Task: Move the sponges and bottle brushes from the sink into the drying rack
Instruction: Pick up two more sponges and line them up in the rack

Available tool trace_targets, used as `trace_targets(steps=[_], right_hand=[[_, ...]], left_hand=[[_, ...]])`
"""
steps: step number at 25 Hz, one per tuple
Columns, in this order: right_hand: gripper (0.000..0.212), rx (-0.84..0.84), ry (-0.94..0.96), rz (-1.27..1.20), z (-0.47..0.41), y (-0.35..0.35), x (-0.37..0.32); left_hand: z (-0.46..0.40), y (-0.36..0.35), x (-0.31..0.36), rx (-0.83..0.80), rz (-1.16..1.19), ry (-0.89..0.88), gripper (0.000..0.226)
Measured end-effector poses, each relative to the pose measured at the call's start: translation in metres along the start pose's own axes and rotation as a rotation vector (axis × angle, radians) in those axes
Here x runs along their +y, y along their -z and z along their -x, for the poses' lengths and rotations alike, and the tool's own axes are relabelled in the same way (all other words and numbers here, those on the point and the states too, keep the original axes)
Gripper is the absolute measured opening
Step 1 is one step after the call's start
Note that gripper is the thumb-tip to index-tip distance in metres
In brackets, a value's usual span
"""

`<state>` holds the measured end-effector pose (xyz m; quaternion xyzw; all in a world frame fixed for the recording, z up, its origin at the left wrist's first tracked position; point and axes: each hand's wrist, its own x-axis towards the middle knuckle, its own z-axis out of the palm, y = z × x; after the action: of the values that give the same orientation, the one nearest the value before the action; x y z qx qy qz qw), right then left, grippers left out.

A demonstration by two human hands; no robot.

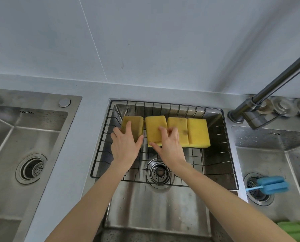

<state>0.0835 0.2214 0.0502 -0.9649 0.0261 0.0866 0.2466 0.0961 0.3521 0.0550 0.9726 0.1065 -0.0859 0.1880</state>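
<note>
Several yellow sponges stand in a row at the back of the black wire drying rack (100, 151), which sits in the middle sink. My left hand (124, 145) grips the leftmost sponge (135, 123) from its near side. My right hand (170, 145) pinches the second sponge (154, 128), thumb on its near edge and fingers on top. Two more sponges (196, 131) lean together to the right, untouched. A blue bottle brush (271, 185) lies over the drain of the right sink. A green brush or sponge (294, 227) shows at the bottom right corner.
A steel faucet (274, 84) slants over the counter at the right, its base next to round metal drain plugs (283, 105). A separate steel sink (28, 154) lies to the left. The rack's near half shows bare wire over the middle drain (159, 172).
</note>
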Motion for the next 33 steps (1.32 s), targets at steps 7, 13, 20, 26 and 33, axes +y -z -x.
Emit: trace_targets(steps=[7,13,20,26,33], right_hand=[[0.060,0.071,0.093,0.234,0.001,-0.012,0.009],[0.069,0.038,0.151,0.313,-0.001,-0.014,0.011],[0.071,0.045,0.142,0.332,-0.007,-0.019,0.014],[0.069,0.098,0.152,0.335,-0.014,-0.018,0.021],[0.070,0.133,0.153,0.389,-0.017,-0.022,0.026]], left_hand=[[0.002,-0.014,-0.001,-0.029,-0.054,-0.042,0.070],[0.003,-0.012,-0.010,-0.171,-0.046,-0.111,0.084],[-0.004,-0.012,-0.010,-0.148,-0.081,-0.176,0.064],[-0.010,-0.016,-0.006,-0.128,-0.061,-0.203,0.062],[-0.011,-0.020,-0.007,-0.101,-0.018,-0.213,0.061]])
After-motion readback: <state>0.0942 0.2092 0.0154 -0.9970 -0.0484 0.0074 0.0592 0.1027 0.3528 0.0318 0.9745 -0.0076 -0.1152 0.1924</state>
